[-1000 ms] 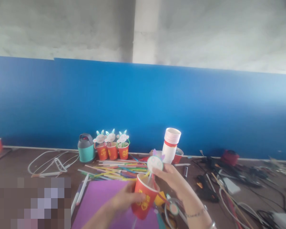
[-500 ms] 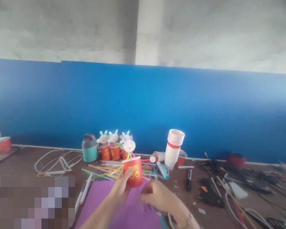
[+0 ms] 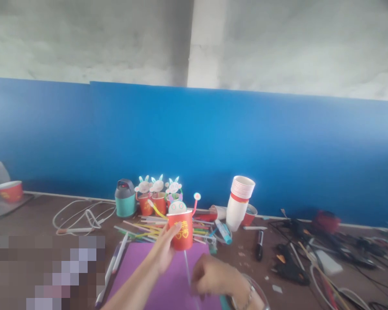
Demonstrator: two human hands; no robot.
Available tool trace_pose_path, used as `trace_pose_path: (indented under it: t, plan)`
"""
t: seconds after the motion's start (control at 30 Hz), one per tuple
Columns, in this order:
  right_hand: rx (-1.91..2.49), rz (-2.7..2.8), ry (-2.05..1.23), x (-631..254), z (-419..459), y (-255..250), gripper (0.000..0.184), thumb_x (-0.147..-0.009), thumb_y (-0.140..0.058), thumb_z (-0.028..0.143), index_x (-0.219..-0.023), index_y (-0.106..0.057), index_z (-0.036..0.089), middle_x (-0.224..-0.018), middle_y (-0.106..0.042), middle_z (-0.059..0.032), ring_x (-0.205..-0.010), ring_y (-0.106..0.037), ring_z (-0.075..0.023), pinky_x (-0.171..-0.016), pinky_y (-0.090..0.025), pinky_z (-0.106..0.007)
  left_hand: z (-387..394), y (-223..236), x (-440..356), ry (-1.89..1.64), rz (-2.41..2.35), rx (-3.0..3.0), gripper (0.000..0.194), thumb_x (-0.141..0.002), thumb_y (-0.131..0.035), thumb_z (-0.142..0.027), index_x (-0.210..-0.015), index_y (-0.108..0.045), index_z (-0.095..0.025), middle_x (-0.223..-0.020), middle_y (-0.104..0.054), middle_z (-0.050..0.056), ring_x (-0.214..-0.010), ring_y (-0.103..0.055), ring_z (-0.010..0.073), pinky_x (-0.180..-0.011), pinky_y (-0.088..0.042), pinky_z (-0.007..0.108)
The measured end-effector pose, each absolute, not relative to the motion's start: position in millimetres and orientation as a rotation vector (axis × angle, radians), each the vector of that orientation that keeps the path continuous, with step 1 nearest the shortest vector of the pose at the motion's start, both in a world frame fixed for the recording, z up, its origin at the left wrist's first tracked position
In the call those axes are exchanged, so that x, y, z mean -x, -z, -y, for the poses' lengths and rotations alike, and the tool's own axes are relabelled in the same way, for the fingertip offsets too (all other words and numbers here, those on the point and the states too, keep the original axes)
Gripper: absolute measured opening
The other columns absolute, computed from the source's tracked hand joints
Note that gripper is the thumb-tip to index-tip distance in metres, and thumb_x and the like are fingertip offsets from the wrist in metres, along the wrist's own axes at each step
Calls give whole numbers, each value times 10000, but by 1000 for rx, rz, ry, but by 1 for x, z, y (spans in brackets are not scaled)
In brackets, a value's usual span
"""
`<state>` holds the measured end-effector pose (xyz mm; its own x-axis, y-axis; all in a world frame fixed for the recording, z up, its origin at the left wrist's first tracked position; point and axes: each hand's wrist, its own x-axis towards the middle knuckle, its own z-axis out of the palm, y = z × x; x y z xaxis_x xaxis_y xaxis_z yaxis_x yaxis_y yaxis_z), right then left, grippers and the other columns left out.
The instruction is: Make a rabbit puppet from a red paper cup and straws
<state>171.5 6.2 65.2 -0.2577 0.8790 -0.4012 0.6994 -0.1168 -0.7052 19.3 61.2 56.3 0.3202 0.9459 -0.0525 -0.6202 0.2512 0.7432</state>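
Observation:
My left hand (image 3: 168,247) is wrapped round a red paper cup (image 3: 183,237) with gold characters, held upright above purple paper (image 3: 136,267). A round paper face (image 3: 177,207) sits low in the cup's mouth, its lower part hidden by the rim. Two bent arms stick out at the sides, a yellow arm (image 3: 159,209) and a red arm (image 3: 195,206) with a round paper end. From the cup's underside a thin pale straw (image 3: 186,267) runs down. Closed fingers of my right hand (image 3: 213,275) are beside this straw and appear to grip it.
Several finished-looking cup figures (image 3: 159,200) stand at the back beside a teal container (image 3: 126,206). Coloured straws (image 3: 142,230) lie behind the paper. To the right are a stack of paper cups (image 3: 239,206), a black marker (image 3: 259,245), a glue gun (image 3: 289,265) and tangled cables.
The paper face has sunk from well above the cup's rim down into its mouth. Its two arms now spread outward and up. More straw shows under the cup, and my right hand is slightly lower.

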Motion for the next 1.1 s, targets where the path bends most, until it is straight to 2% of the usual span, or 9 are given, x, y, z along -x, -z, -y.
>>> trace_pose_path:
  t: [0.17,0.4,0.63,1.1]
  plan:
    - [1732,1878,-1331,-170,-7,-68,73,-554,-600,185,-495,-642,176,-448,-548,40,-441,-476,-90,-429,-339,-179,-59,-51,-24,-1128,-562,-698,446,-643,-786,-360,-1012,-632,-162,-842,-715,59,-790,-661,205,-710,-490,290]
    - [1593,1683,-1291,-168,-13,-60,148,-587,-553,158,-464,-634,152,-379,-492,43,-362,-386,-72,-394,-292,-191,-54,-46,-30,-1064,-596,-698,477,-637,-785,-373,-1032,-620,-163,-822,-699,43,-767,-649,195,-688,-480,275]
    - [1616,1681,-1365,-170,-15,-53,107,-571,-571,153,-487,-638,154,-423,-534,43,-402,-456,-74,-437,-358,-177,-53,-46,-28,-1070,-597,-741,523,-660,-770,-349,-1127,-598,-186,-863,-705,43,-782,-644,196,-676,-478,269]
    - [1575,1944,-1512,-159,-8,-50,78,-585,-624,170,-533,-681,158,-462,-547,54,-447,-499,-67,-438,-361,-138,-54,-47,-27,-1055,-586,-746,468,-601,-816,-383,-992,-657,-182,-830,-701,40,-766,-649,182,-676,-481,263]
